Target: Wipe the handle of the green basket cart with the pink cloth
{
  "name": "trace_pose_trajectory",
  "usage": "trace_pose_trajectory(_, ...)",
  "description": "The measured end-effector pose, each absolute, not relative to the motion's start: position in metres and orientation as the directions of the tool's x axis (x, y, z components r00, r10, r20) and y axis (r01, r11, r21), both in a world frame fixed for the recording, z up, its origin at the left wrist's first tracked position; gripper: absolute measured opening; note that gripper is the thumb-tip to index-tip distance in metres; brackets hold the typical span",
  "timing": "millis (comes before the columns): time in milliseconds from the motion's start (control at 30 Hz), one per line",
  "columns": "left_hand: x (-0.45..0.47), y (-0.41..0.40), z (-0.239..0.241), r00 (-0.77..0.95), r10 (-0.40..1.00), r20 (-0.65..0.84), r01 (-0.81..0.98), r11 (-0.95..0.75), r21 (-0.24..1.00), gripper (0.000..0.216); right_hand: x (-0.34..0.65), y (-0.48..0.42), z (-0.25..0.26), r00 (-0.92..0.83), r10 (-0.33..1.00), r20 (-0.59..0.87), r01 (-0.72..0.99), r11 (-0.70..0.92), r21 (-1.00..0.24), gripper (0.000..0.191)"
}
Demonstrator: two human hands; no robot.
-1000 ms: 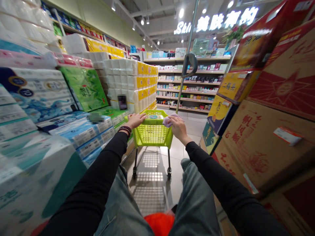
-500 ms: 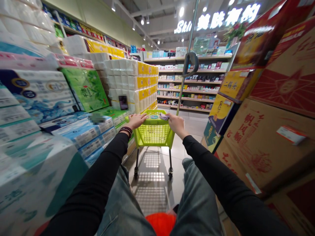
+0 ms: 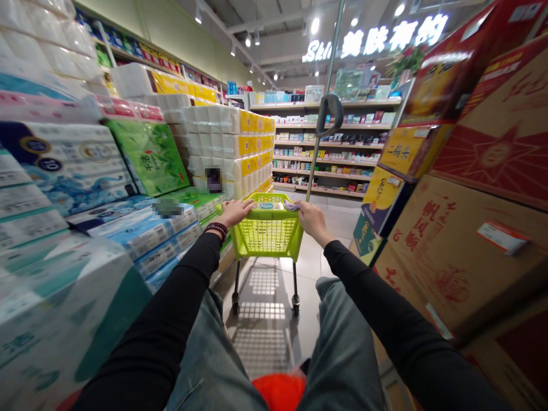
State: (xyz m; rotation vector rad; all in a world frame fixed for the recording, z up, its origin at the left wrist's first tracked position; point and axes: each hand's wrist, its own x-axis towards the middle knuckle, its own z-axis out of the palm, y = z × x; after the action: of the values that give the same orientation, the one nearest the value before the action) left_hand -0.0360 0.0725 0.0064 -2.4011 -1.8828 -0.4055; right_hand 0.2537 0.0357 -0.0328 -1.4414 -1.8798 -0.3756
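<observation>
A lime-green wheeled shopping basket stands on the aisle floor ahead of me. My left hand is closed over its left rim. My right hand grips the right rim and pinches a small pale purple cloth against it. A small packet lies inside the basket. The basket's pull handle, a metal pole with a black grip, rises from its far side. My knees in jeans show below, both arms in black sleeves.
Stacked tissue and toilet-paper packs line the left side. Large red and brown cartons lean in on the right. Shelves of small goods cross the far end of the tiled aisle. Something orange sits by my feet.
My right hand slid along the rim, folding the purple cloth under its fingers so less of it shows. The basket has barely shifted.
</observation>
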Motion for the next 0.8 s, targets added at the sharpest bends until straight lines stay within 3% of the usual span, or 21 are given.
trace_pose_trajectory(300,-0.041,0.072,0.007,0.217,0.947,0.236,0.962,-0.249,0.114,0.060,0.242,0.025,-0.056,-0.348,0.521,0.780,0.806,0.591,-0.035,0.050)
trace_pose_trajectory(367,-0.041,0.071,0.007,0.216,0.948,0.234,0.962,-0.248,0.115,0.060,0.257,0.022,-0.060,-0.324,0.518,0.792,0.825,0.564,-0.031,0.048)
trace_pose_trajectory(533,-0.034,0.067,0.009,0.226,0.945,0.238,0.959,-0.258,0.115,0.061,0.252,0.024,-0.055,-0.112,0.607,0.787,0.913,0.376,-0.160,0.040)
trace_pose_trajectory(633,-0.031,0.066,0.010,0.222,0.945,0.238,0.961,-0.254,0.111,0.061,0.230,0.028,-0.054,-0.161,0.606,0.779,0.906,0.404,-0.126,0.044)
trace_pose_trajectory(800,-0.034,0.069,0.008,0.218,0.946,0.241,0.962,-0.250,0.110,0.059,0.238,0.029,-0.066,-0.305,0.492,0.816,0.858,0.513,0.012,0.048)
